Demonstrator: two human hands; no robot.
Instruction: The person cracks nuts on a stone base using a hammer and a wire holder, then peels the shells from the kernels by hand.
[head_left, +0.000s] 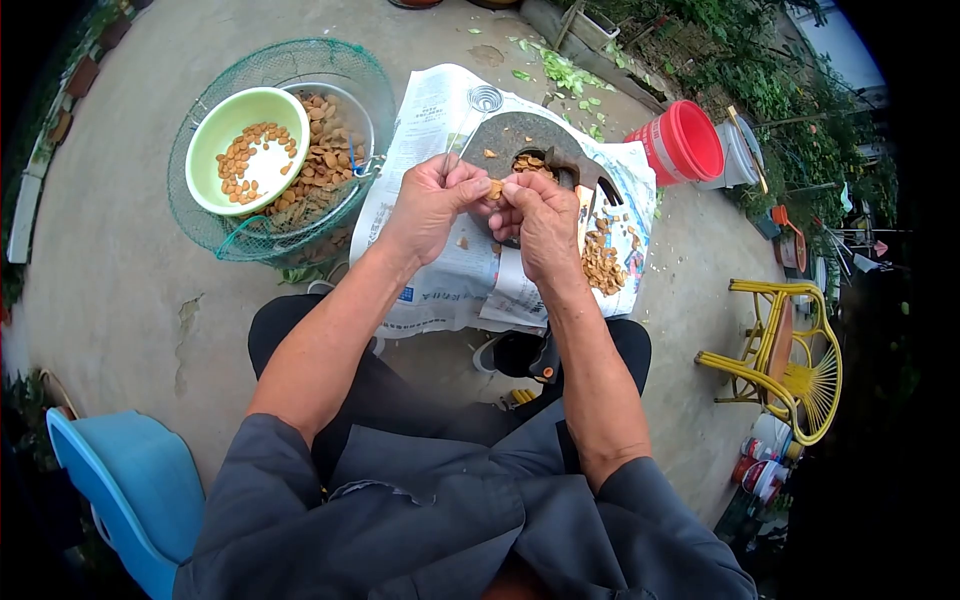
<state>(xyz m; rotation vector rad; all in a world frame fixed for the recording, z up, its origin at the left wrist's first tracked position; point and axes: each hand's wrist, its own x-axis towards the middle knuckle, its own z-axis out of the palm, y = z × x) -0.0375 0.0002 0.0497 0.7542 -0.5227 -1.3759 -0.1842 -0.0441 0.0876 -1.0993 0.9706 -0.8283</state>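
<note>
- Left hand (432, 212) and right hand (545, 222) pinch a nut (495, 189) between fingertips.
- Its long axis: too small to tell.
- Bowl (208, 135) lies left, nearer left hand.

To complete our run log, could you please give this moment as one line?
left hand: pinching brown piece | right hand: pinching same brown piece | beneath: newspaper | person's left: green bowl holding brown kernels

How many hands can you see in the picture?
2: the left hand and the right hand, meeting in the middle with a small brown piece between them. No other hand shows.
</note>
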